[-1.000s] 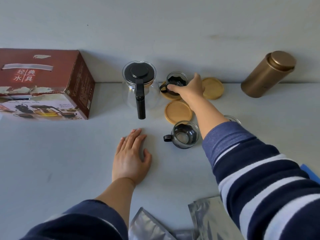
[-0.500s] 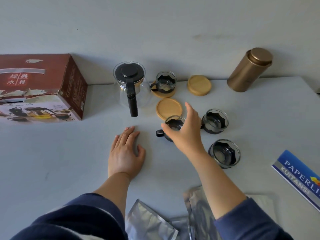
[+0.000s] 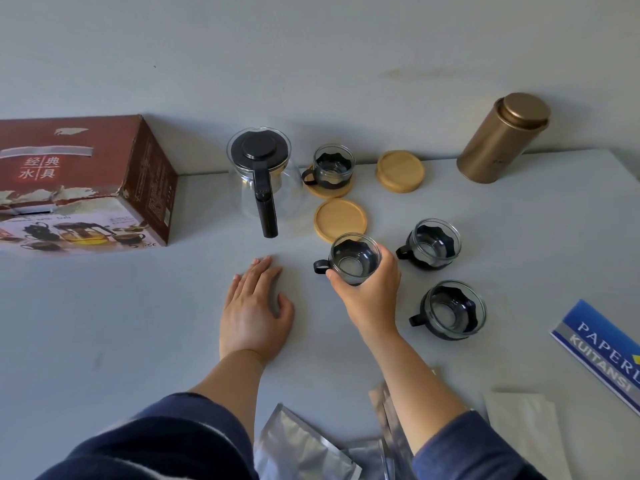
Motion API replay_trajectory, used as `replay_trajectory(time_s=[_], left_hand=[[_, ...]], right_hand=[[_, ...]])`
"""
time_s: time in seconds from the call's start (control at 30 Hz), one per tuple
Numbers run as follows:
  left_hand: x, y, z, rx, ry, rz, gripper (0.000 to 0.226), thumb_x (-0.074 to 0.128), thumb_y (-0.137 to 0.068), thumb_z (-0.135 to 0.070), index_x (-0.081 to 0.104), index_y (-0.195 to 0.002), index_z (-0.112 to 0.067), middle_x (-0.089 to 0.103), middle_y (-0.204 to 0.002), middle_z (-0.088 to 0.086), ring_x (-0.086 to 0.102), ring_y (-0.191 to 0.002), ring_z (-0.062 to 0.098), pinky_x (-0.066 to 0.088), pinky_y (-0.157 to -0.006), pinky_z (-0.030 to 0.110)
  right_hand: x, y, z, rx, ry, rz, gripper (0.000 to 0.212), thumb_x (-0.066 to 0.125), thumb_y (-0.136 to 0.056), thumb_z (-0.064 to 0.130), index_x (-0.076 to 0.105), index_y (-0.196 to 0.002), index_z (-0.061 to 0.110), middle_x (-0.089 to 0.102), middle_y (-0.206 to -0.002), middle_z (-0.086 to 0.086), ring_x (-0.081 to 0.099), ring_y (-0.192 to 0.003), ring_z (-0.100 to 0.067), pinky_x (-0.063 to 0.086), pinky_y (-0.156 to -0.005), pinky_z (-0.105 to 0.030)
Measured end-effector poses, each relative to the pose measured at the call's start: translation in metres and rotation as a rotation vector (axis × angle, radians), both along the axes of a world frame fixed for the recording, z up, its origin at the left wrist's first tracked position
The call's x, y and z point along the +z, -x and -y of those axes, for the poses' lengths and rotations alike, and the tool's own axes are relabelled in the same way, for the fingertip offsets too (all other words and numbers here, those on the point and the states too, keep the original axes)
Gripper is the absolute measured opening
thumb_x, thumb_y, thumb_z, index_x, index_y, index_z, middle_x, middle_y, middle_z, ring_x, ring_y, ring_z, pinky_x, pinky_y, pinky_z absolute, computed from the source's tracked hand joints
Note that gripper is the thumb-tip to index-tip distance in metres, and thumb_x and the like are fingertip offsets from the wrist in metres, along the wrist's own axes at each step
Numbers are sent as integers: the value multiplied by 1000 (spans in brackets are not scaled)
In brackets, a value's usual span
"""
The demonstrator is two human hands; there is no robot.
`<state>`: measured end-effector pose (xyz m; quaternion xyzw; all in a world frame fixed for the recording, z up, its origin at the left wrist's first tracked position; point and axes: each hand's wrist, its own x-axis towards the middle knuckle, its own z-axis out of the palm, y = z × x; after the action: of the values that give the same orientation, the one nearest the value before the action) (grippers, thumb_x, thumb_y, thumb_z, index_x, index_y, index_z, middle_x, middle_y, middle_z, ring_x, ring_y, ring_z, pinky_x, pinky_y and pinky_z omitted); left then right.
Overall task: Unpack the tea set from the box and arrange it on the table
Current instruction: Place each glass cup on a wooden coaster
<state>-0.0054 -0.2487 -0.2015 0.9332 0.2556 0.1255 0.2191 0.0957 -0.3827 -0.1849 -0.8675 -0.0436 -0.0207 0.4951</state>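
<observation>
My right hand grips a glass cup with a black holder, its handle pointing left, just in front of an empty wooden coaster. My left hand lies flat on the table, fingers apart, holding nothing. A glass teapot with a black lid and handle stands at the back. Beside it another cup sits on a coaster. A small stack of coasters lies further right. Two more cups stand to the right of my hand.
The red tea-set box lies at the back left against the wall. A gold tin canister stands at the back right. Silver foil pouches and a white bag lie near the front edge, a blue receipt book at the right.
My right hand drew back from the cup on the far coaster and closed on the near cup, which now sits slightly closer to the empty coaster. The left hand stayed flat.
</observation>
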Motion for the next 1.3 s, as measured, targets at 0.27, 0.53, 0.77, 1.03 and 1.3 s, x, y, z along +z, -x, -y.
replay_trajectory(time_s=[0.27,0.53,0.77,1.03,1.3], left_hand=[[-1,1,-1,-8,-2,-22,46,52,-87,-29,52,-132,-22,40,-148,-5,31,-140,11,10,-118,26],[0,2,-2,-18,-7,-37,46,50,-88,-32,49,-134,-25,39,-149,-7,29,-141,10,9,-118,27],[-1,0,-2,-19,-16,-39,46,51,-88,-31,51,-133,-23,40,-148,-6,30,-141,10,10,-118,26],[-3,1,-3,-20,-17,-16,45,50,-88,-31,50,-133,-23,39,-149,-6,28,-141,11,9,-118,27],[7,-12,14,80,-42,-108,40,48,-88,-21,54,-126,-15,47,-141,5,40,-133,23,21,-114,34]], right_hand=[[16,-24,-8,39,-39,27,76,84,-61,29,46,-124,9,53,-119,-2,48,-115,-24,41,-101,-39],[23,-73,-33,97,67,-13,79,83,-62,35,44,-128,13,53,-126,-1,43,-120,-25,42,-98,-42],[9,-81,-38,64,64,-83,85,81,-63,40,40,-132,13,51,-129,-2,37,-122,-25,41,-99,-37],[32,-81,-31,147,113,-242,109,83,-64,37,16,-147,15,31,-147,-7,21,-138,-28,27,-113,-44],[100,-92,13,247,106,-307,54,64,-86,21,44,-136,21,51,-135,-6,51,-120,-21,41,-89,-28]])
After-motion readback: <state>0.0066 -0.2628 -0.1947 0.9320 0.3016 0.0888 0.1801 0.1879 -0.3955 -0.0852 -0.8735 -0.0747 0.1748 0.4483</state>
